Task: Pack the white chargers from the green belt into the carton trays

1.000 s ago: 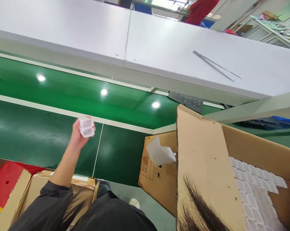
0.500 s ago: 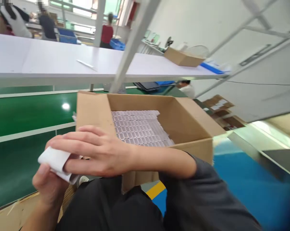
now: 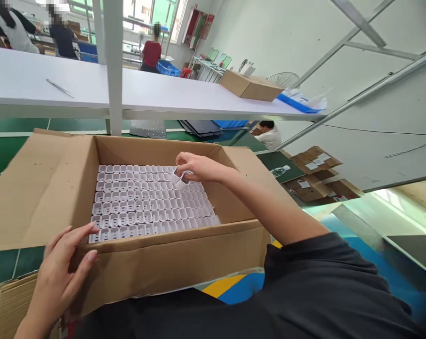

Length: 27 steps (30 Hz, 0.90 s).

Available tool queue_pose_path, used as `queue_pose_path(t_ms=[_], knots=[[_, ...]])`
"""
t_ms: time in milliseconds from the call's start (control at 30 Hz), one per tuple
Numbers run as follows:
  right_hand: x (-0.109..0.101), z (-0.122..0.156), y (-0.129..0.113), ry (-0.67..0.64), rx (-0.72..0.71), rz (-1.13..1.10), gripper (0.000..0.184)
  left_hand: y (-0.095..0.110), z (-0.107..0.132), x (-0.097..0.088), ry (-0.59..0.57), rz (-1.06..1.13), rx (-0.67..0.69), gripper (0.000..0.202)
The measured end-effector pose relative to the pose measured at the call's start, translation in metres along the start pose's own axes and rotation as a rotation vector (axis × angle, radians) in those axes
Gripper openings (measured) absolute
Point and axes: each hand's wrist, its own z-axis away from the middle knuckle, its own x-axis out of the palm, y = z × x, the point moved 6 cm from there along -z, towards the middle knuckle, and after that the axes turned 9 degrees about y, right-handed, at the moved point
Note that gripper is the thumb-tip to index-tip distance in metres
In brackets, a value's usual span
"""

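In front of me stands an open cardboard box (image 3: 184,252), its flaps folded outward. Inside, close rows of small white plastic housings (image 3: 135,202) have open tops, and many show small holes in their bottoms. My right hand (image 3: 196,165) reaches over the far right part of the rows. Its fingers are closed on one white plastic housing (image 3: 178,180), just above the others or touching them; I cannot tell which. At the box's near left corner rests my left hand (image 3: 64,263), fingers spread over the rim, thumb against the front wall, holding nothing.
A white shelf (image 3: 163,89) on a metal post (image 3: 114,70) runs behind the box, bearing tweezers (image 3: 59,88), a carton (image 3: 251,85) and a blue tray (image 3: 301,102). Stacked cartons (image 3: 315,172) stand at right. Several people are farther back.
My hands have parted. My right hand has moved right, from beside the left flap into the box, with a white housing. My left hand has come to the box corner. The view has shifted.
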Motion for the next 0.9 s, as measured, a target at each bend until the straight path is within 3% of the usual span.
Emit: queue_pose_path(t_ms=[67, 133, 267, 400, 633, 800, 900], knots=[[0.040, 0.019, 0.043, -0.203, 0.037, 0.119, 0.019, 0.004, 0.003, 0.013, 0.084, -0.240, 0.029, 0.045], [0.074, 0.033, 0.068, -0.344, 0.020, 0.197, 0.022, 0.006, 0.003, 0.018, 0.169, -0.394, 0.017, 0.040], [0.118, 0.037, 0.084, -0.445, -0.038, 0.183, 0.024, 0.010, 0.001, 0.018, 0.204, -0.442, 0.050, 0.037], [0.147, 0.032, 0.087, -0.444, -0.097, 0.143, 0.029, 0.012, 0.000, 0.013, 0.197, -0.468, 0.118, 0.030], [0.171, 0.042, 0.092, -0.334, -0.086, 0.139, 0.041, 0.019, -0.002, 0.013, 0.162, -0.470, 0.162, 0.024], [0.163, 0.033, 0.103, -0.374, -0.040, 0.077, 0.042, 0.018, -0.008, 0.015, 0.176, -0.468, 0.131, 0.026], [0.153, 0.038, 0.097, -0.428, -0.104, 0.056, 0.036, 0.020, -0.008, 0.020, 0.184, -0.486, 0.025, 0.030]])
